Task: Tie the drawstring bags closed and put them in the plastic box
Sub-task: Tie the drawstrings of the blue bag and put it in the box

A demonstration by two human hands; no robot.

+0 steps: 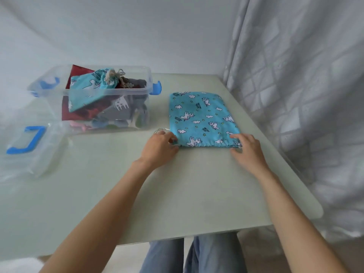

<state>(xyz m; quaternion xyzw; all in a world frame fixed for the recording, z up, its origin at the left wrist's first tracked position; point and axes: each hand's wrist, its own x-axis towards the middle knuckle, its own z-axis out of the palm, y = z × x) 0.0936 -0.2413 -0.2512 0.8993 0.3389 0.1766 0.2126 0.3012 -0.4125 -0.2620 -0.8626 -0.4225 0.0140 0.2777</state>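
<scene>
pale green table [177, 194]; white wall [137, 26]; draped white cloth [295, 75] at right

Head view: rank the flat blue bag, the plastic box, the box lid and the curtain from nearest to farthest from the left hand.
From the left hand:
1. Flat blue bag: touching the fingers, just to its right.
2. Plastic box: beyond the hand, up and to its left.
3. Box lid: far left on the table.
4. Curtain: far right, past the table edge. Lid and curtain are close to call.
</scene>
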